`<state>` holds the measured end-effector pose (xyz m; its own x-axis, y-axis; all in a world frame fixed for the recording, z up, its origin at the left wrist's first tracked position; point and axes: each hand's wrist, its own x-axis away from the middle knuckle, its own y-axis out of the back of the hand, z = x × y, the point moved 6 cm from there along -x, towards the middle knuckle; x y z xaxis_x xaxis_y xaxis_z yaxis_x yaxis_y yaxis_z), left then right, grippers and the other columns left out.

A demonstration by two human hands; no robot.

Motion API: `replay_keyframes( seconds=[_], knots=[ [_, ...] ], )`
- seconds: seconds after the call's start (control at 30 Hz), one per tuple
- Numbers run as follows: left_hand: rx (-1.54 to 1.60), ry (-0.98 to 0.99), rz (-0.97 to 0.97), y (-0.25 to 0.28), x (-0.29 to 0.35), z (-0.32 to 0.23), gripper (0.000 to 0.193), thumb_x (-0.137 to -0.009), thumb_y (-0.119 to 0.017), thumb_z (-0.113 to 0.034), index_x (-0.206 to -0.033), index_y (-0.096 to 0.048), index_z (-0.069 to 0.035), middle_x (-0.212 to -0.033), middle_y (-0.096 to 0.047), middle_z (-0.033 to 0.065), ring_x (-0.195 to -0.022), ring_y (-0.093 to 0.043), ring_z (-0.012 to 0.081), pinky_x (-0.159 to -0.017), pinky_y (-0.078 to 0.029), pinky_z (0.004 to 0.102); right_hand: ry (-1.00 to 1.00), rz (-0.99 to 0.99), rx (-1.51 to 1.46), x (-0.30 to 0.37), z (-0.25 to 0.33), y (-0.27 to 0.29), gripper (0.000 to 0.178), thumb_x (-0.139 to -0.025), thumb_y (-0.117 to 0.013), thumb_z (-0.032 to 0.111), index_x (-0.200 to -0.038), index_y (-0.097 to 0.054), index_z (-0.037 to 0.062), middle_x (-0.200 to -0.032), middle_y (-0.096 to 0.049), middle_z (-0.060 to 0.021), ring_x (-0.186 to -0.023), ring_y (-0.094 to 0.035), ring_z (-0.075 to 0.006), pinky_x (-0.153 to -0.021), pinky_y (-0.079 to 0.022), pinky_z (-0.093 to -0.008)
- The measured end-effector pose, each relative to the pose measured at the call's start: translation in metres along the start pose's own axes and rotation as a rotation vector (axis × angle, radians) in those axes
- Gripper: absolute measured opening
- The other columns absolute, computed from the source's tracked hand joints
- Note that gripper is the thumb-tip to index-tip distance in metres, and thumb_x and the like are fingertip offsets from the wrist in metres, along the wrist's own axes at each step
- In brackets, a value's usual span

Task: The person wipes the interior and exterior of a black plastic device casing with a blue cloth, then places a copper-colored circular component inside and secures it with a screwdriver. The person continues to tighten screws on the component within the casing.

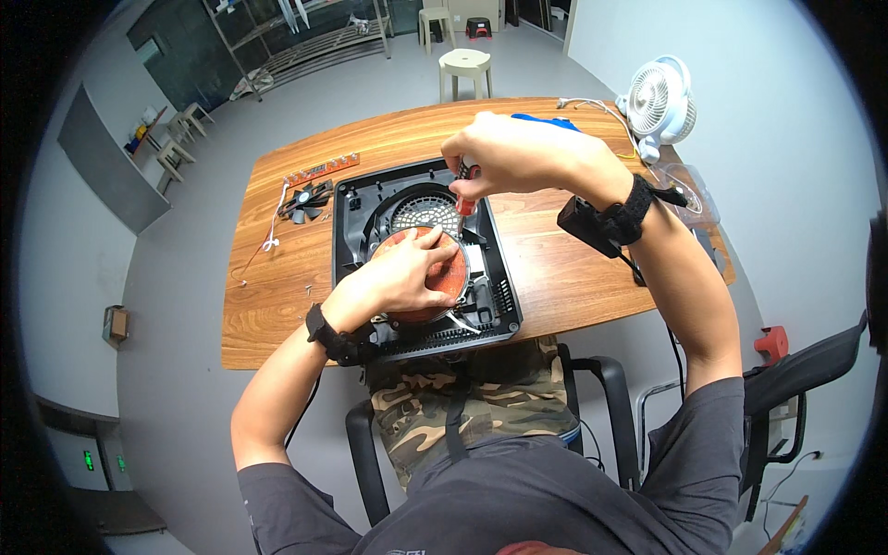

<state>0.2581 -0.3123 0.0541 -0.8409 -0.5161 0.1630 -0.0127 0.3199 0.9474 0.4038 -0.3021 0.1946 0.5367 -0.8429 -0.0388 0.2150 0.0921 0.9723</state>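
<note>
In front of me on the table lies an open black plastic housing (344,227), with a round vent grille in its base. A round copper-coloured coil (450,275) sits in its near half. My left hand (405,277) lies on top of the coil with its fingers spread. Above the coil's far right edge, my right hand (495,159) grips a red-handled screwdriver (467,205). The screwdriver points down with its tip by the coil's rim; whether it sits on a screw is too small to tell.
Left of the housing lie a small black fan (306,202), an orange-red strip (322,170) and a thin cable. A white desk fan (651,97) stands at the far right corner, near a clear plastic box (692,192). A blue item (548,120) lies behind my right hand.
</note>
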Motion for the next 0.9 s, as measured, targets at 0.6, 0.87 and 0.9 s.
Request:
replay_keyframes(
  seconds=[0.6,0.87,0.9],
  knots=[
    [0.014,-0.008,0.008,0.002,0.001,-0.002,0.084,-0.077,-0.084,-0.043,-0.145,-0.054,-0.004,-0.157,-0.037,0.0306,-0.143,-0.041,0.0462,-0.121,-0.034,0.0474,-0.009,-0.035,0.057,-0.012,0.001,-0.006,0.037,-0.093,-0.072,0.034,-0.097,-0.068,-0.0022,-0.082,-0.072,-0.0211,-0.078,-0.072,-0.0372,-0.072,-0.058,-0.042],
    [0.046,-0.009,0.013,0.007,0.002,-0.007,0.084,-0.077,-0.084,-0.041,-0.145,-0.054,-0.003,-0.156,-0.038,0.0304,-0.144,-0.041,0.0455,-0.122,-0.032,0.0479,0.015,-0.058,0.057,-0.007,0.001,-0.006,0.036,-0.093,-0.072,0.033,-0.097,-0.068,-0.0026,-0.082,-0.072,-0.021,-0.08,-0.072,-0.0373,-0.074,-0.058,-0.0425],
    [0.046,-0.006,0.02,0.008,0.002,-0.008,0.084,-0.077,-0.084,-0.042,-0.145,-0.054,-0.003,-0.156,-0.038,0.0304,-0.144,-0.041,0.0453,-0.122,-0.032,0.0477,0.014,-0.058,0.058,-0.008,0.001,-0.006,0.036,-0.093,-0.072,0.033,-0.096,-0.068,-0.0026,-0.082,-0.072,-0.021,-0.079,-0.072,-0.0374,-0.074,-0.058,-0.0425]
  ],
)
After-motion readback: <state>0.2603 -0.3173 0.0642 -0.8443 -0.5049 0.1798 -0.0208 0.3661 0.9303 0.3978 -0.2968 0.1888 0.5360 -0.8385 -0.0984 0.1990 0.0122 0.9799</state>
